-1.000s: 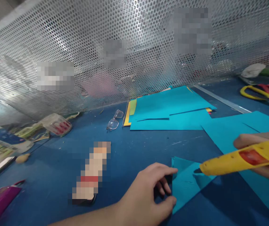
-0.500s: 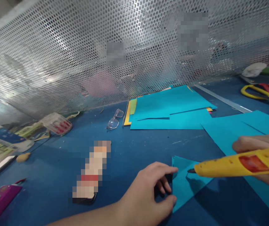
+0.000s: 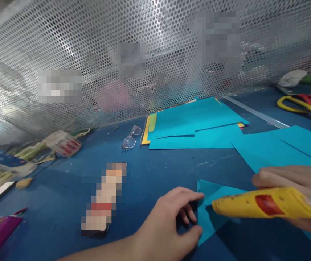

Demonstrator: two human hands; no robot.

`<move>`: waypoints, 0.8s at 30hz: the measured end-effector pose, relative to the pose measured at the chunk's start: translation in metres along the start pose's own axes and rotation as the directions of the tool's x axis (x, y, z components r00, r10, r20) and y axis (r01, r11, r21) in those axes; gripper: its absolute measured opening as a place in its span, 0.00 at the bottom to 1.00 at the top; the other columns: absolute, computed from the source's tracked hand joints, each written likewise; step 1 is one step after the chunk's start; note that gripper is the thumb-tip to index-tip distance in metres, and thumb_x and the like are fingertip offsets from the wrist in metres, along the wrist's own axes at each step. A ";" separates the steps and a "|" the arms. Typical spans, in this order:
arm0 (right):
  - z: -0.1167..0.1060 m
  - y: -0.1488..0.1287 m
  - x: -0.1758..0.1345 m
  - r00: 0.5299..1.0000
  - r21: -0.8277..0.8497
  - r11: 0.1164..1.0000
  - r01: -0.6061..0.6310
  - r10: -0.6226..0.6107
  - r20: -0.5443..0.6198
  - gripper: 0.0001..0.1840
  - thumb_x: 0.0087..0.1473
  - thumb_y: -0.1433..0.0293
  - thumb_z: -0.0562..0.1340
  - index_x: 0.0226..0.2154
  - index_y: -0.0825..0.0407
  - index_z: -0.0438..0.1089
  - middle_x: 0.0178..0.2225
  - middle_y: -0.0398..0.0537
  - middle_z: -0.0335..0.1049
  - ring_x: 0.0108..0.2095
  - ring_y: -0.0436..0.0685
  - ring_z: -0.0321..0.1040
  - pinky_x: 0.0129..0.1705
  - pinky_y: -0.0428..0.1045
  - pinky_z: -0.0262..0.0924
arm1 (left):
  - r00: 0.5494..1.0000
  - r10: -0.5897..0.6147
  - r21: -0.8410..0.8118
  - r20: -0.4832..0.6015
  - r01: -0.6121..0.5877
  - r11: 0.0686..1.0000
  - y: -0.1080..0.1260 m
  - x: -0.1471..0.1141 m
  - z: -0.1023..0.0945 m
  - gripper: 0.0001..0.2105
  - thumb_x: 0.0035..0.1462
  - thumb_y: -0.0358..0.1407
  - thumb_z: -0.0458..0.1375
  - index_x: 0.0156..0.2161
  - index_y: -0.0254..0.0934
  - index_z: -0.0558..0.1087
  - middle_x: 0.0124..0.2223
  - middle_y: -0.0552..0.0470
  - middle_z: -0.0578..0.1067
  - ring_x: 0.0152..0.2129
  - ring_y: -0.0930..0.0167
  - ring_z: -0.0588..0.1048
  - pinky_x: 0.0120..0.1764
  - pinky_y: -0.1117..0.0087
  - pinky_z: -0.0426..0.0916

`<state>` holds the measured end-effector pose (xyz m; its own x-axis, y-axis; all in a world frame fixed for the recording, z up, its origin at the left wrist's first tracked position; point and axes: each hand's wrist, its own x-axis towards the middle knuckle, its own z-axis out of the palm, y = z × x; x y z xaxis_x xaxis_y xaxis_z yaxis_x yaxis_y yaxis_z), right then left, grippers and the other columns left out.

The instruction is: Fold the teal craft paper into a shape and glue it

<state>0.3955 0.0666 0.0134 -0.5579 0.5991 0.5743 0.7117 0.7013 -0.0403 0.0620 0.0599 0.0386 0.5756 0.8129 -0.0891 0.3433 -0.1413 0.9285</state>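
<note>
My right hand (image 3: 288,177) is wrapped round a yellow glue gun (image 3: 253,204) with an orange-red window and a translucent stick at its rear. Its dark nozzle points left, close over a small folded piece of blue paper (image 3: 205,221) lying on the table; whether it touches cannot be made out. My left hand (image 3: 177,221) rests at that piece's left edge, index fingertip and thumb tip against it and apart from each other, the other fingers loosely bent. The gun and its shadow cover part of the paper.
Blue sheets (image 3: 193,121) lie stacked behind, with another blue sheet (image 3: 288,145) at right. Glasses (image 3: 130,139), a blurred-out phone-like object (image 3: 103,199), a purple tool (image 3: 1,232), scissors (image 3: 297,103) and a clear strip (image 3: 256,112) lie around. A perforated metal screen (image 3: 158,61) borders the back.
The glue gun and my right hand have moved left and slightly down, so the nozzle is nearer my left fingers. My left hand stays in place at the paper's edge.
</note>
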 end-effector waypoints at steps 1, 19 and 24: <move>-0.002 -0.003 0.002 1.000 -0.010 1.000 -0.028 0.028 0.009 0.16 0.80 0.63 0.47 0.37 0.37 0.60 0.24 0.35 0.69 0.17 0.58 0.70 0.17 0.55 0.59 | 1.000 0.001 -0.001 0.002 -0.001 1.000 0.000 0.000 0.000 0.29 0.56 0.31 0.66 0.64 0.29 0.85 0.49 0.41 0.82 0.36 0.67 0.79 0.46 0.64 0.80; -0.007 -0.002 -0.001 0.996 -0.063 0.995 -0.076 0.078 0.034 0.21 0.83 0.60 0.45 0.36 0.39 0.60 0.26 0.36 0.71 0.20 0.59 0.72 0.22 0.56 0.60 | 1.000 0.011 0.008 -0.009 -0.011 1.000 0.002 0.001 0.000 0.26 0.56 0.30 0.67 0.61 0.35 0.86 0.50 0.43 0.83 0.36 0.68 0.78 0.45 0.64 0.80; -0.007 0.002 -0.003 0.994 -0.095 0.990 -0.103 0.106 0.028 0.15 0.80 0.65 0.48 0.38 0.39 0.59 0.26 0.36 0.69 0.21 0.58 0.70 0.24 0.56 0.58 | 1.000 0.023 0.020 -0.003 -0.023 1.000 0.001 0.000 0.000 0.27 0.56 0.30 0.66 0.62 0.32 0.85 0.52 0.41 0.83 0.36 0.68 0.79 0.45 0.64 0.81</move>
<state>0.4016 0.0635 0.0174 -0.4912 0.6805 0.5437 0.8026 0.5962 -0.0212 0.0625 0.0601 0.0397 0.5815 0.8108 -0.0665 0.3448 -0.1715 0.9229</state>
